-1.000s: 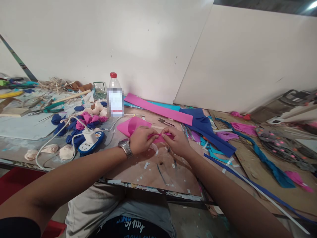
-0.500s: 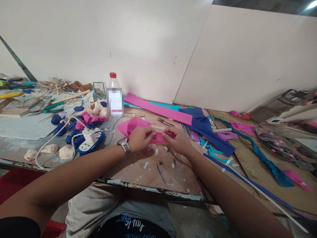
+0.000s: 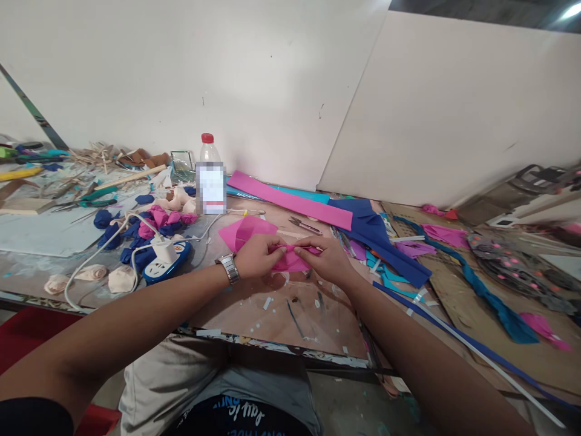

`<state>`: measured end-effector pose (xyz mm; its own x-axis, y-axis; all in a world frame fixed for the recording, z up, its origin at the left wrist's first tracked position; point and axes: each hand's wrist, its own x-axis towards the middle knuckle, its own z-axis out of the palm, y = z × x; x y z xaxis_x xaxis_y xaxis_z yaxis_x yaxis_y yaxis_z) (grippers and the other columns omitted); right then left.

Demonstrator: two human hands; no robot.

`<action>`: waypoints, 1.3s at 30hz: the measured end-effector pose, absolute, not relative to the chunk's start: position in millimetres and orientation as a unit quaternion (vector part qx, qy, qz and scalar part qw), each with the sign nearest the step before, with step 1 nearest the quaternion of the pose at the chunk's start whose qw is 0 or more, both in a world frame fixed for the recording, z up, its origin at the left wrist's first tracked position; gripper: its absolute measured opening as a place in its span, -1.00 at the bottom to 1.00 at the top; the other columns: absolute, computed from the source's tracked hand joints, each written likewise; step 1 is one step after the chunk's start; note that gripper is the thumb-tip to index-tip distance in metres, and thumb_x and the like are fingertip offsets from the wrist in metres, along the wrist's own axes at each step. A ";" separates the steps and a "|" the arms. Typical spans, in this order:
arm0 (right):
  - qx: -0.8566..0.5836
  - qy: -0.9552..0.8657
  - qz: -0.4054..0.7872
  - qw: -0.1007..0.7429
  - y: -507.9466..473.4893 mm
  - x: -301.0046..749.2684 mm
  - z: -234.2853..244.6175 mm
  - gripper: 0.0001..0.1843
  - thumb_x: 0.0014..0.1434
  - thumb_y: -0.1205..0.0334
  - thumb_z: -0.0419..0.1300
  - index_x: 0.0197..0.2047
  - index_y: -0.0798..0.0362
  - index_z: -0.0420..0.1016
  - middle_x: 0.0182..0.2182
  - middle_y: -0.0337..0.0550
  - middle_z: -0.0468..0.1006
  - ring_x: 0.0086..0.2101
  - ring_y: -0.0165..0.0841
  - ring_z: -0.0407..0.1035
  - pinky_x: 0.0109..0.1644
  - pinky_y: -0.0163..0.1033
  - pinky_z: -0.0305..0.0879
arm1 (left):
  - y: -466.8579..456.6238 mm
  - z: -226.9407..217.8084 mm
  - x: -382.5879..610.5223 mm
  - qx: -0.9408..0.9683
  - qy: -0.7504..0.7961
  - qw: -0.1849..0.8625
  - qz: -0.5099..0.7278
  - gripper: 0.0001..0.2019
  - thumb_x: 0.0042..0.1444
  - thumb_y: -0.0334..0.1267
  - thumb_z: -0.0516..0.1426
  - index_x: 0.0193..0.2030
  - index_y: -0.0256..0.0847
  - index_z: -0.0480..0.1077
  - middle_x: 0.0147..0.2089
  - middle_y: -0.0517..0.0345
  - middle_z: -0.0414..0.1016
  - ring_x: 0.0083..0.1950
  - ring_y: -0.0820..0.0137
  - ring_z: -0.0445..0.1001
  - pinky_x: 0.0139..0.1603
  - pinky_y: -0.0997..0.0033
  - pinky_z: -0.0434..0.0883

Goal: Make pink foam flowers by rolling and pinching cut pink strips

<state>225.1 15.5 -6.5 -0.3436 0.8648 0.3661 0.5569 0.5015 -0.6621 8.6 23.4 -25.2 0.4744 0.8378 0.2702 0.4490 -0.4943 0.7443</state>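
Note:
Both my hands meet over the middle of the workbench [image 3: 254, 315]. My left hand [image 3: 256, 255], with a metal watch on its wrist, pinches the left part of a small pink foam piece [image 3: 290, 260]. My right hand [image 3: 324, 255] pinches the same piece from the right, fingertips almost touching the left ones. The piece is gathered into a fold between the fingers. A flat pink foam sheet [image 3: 242, 230] lies just behind my left hand.
A plastic bottle [image 3: 210, 175] stands behind the hands. To the left lie blue and pink foam buds [image 3: 149, 224] and a power strip [image 3: 166, 257] with a white cable. Scissors [image 3: 304, 225], a long pink strip [image 3: 290, 201], blue sheets [image 3: 376, 233] and scraps lie to the right.
My fingers have drawn closer together, and the pink piece has gone from a flat strip to a bunched fold. The hands stay in the same spot.

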 end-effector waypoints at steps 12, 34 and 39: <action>-0.434 -0.800 0.209 0.359 14.7 223.8 -6.1 -0.85 0.19 0.26 0.29 -0.22 -0.03 0.72 -0.26 -0.15 0.75 -0.23 -0.24 0.61 -0.08 -0.20 0.48 | 24.5 -27.6 8.4 0.778 0.408 0.363 0.311 -0.75 0.16 -0.33 0.08 -0.19 -0.26 0.60 -0.37 0.18 0.59 -0.39 0.44 0.44 -0.36 0.47 0.29; -0.444 -0.784 0.235 0.364 13.5 222.1 -7.3 -0.86 0.20 0.20 0.33 -0.20 -0.03 0.72 -0.24 -0.16 0.75 -0.20 -0.22 0.62 -0.10 -0.20 0.47 | 20.9 -25.1 5.9 0.846 0.373 0.196 0.327 -0.64 0.38 -0.01 0.04 -0.06 -0.11 0.62 -0.18 0.15 0.70 -0.24 0.35 0.57 -0.26 0.38 0.30; -0.447 -0.783 0.241 0.358 13.4 222.3 -8.2 -0.86 0.21 0.18 0.32 -0.24 -0.02 0.72 -0.29 -0.16 0.74 -0.26 -0.24 0.60 -0.15 -0.21 0.45 | 19.5 -23.1 5.9 0.844 0.386 0.185 0.323 -0.61 0.40 0.00 0.03 -0.14 -0.13 0.63 -0.27 0.18 0.68 -0.30 0.37 0.55 -0.30 0.37 0.26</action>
<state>222.3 13.4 -8.2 -0.3440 0.8733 0.3450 0.5275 0.4837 -0.6984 5.9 19.5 -23.1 0.4933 0.7704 0.4038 0.5316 -0.6345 0.5611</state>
